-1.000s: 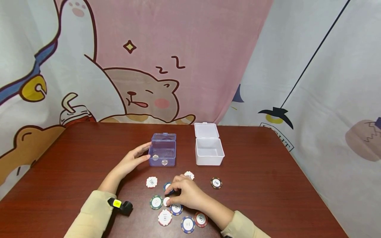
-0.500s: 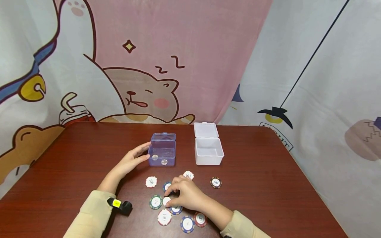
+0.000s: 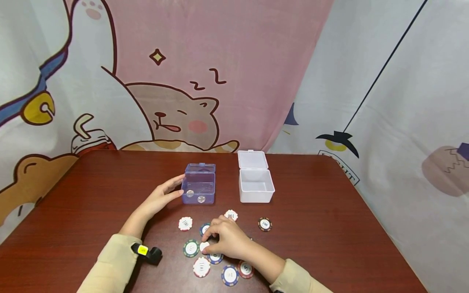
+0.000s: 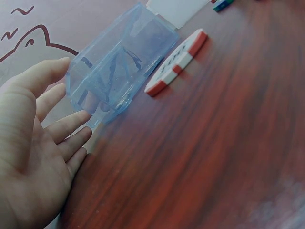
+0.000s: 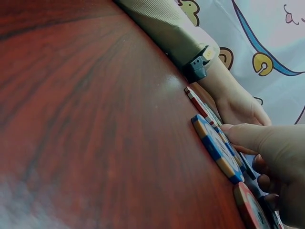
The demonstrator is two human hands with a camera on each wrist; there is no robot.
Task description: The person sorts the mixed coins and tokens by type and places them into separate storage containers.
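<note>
In the head view my left hand [image 3: 157, 199] touches the left side of an open, see-through blue box [image 3: 198, 187], fingers fairly straight. Two silver coins [image 3: 201, 199] lie inside that box. Thumb and index finger of my right hand [image 3: 228, 237] are bent round a small pale disc [image 3: 204, 246], coin-sized, low among the poker chips. A green chip [image 3: 191, 248] lies left of the disc, and a blue chip [image 3: 215, 258] is partly hidden under the right hand. The left wrist view shows a red-and-white chip [image 4: 176, 63] beside the blue box.
An open white box [image 3: 256, 187] stands right of the blue one. More chips lie in front: a white one [image 3: 185, 224], a black one [image 3: 265, 224], a red one [image 3: 246, 269] and a blue one [image 3: 230, 275]. Behind the brown table [image 3: 315, 203] hangs a printed curtain [image 3: 278, 61].
The whole head view shifts slightly left. Both hands keep nearly the same pose, with the right thumb and index finger staying at the pale disc.
</note>
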